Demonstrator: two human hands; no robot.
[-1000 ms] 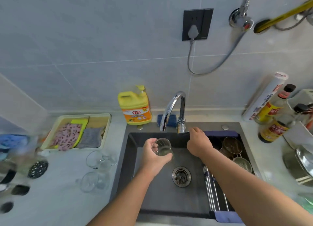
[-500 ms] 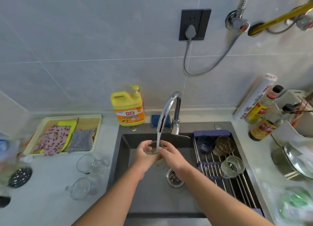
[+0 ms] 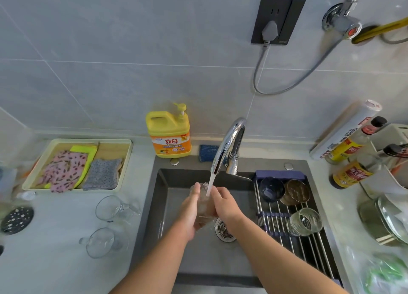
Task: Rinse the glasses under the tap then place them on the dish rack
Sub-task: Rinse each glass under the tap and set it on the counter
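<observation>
A clear glass (image 3: 204, 207) is held over the dark sink (image 3: 163, 196), between my left hand (image 3: 189, 212) and my right hand (image 3: 225, 205). Water runs from the chrome tap (image 3: 227, 146) onto it. The glass is largely hidden by my fingers. Two clear glass mugs (image 3: 110, 207) (image 3: 101, 242) lie on the counter left of the sink. The dish rack (image 3: 309, 245) of steel rods spans the sink's right side, holding a ribbed glass (image 3: 305, 222), a dark blue cup (image 3: 271, 186) and a brown cup (image 3: 297, 191).
A yellow detergent jug (image 3: 169, 131) and a blue sponge (image 3: 207, 152) stand behind the sink. A tray of cloths (image 3: 77, 164) sits at the left. Sauce bottles (image 3: 351, 172), a foil roll (image 3: 346, 130) and a pot with lid (image 3: 384, 221) crowd the right counter.
The tap was turned on. My right hand left the tap handle and came onto the glass. The glass, held by both hands, now sits under the running water.
</observation>
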